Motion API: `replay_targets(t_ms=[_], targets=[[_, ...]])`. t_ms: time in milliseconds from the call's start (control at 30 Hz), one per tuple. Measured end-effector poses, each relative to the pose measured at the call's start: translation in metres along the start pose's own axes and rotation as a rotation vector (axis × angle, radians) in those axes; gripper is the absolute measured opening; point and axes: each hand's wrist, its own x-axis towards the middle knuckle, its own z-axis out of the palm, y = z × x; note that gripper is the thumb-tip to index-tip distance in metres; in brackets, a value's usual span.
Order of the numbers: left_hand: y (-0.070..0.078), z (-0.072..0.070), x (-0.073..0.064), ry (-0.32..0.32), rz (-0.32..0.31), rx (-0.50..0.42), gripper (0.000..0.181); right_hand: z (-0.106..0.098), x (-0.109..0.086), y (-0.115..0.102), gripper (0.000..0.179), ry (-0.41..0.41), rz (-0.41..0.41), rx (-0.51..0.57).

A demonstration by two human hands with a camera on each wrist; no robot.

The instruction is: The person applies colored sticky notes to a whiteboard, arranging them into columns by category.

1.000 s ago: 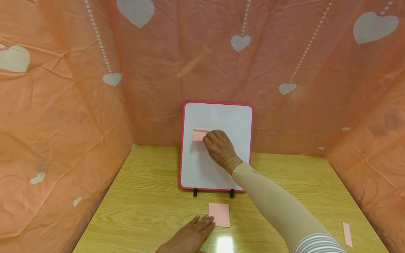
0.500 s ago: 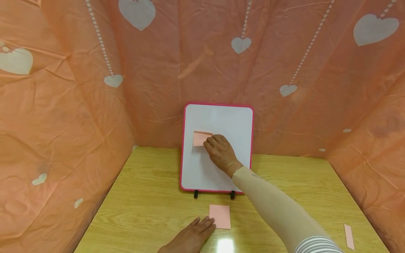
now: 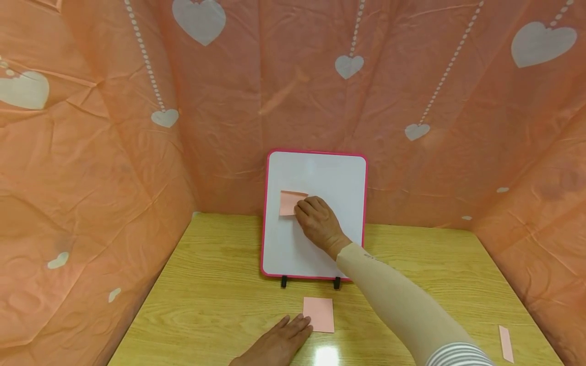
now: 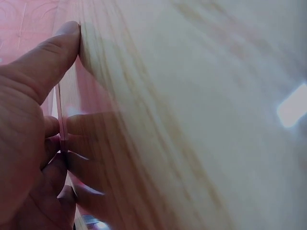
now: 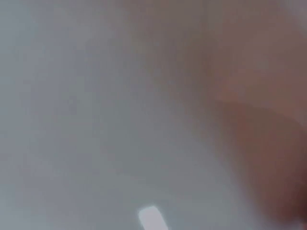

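A small whiteboard (image 3: 316,175) with a pink frame stands upright on black feet. A pink sticky note (image 3: 288,203) is against its left half, its top edge showing a darker band. My right hand (image 3: 320,223) pinches the note's right side with curled fingers, which hide that part. In the right wrist view the hand (image 5: 268,158) is only a blur before the white surface. My left hand (image 3: 276,341) rests on the table, its fingertips touching the left edge of a square pink sticky note pad (image 3: 319,315). The left wrist view shows this hand (image 4: 24,143) close to the tabletop.
A narrow pink paper strip (image 3: 505,344) lies at the right of the wooden table (image 3: 220,264). An orange curtain (image 3: 220,152) with white hearts surrounds the table at the back and both sides. Light glares off the tabletop near the pad.
The right hand has moved slightly down the board, and the note's lower edge has come down, so more of the note shows. The left hand stays at the pad.
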Motion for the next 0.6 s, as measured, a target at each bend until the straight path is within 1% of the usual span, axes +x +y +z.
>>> replay_targets(t_ms=[167,300,400,500,600], targets=[[-0.0004,-0.0005,0.0005,-0.008,-0.003,-0.018,0.094,0.0011,-0.0008,-0.0008,0.019,-0.023,0.005,0.001],[-0.0002,-0.0013,0.0006,-0.017,-0.009,-0.031,0.093,0.0013,-0.0009,-0.0006,0.017,-0.057,0.012,-0.006],[0.0001,-0.0017,0.0008,-0.029,-0.015,-0.044,0.093,0.0014,-0.0020,-0.0003,0.016,-0.062,0.022,-0.012],[0.0005,-0.0018,0.0010,-0.033,-0.019,-0.054,0.092,0.0016,-0.0033,-0.0003,0.019,-0.062,0.042,-0.020],[0.0008,-0.0016,0.0009,-0.031,-0.019,-0.055,0.092,0.0013,-0.0044,-0.0005,0.026,-0.084,0.070,-0.033]])
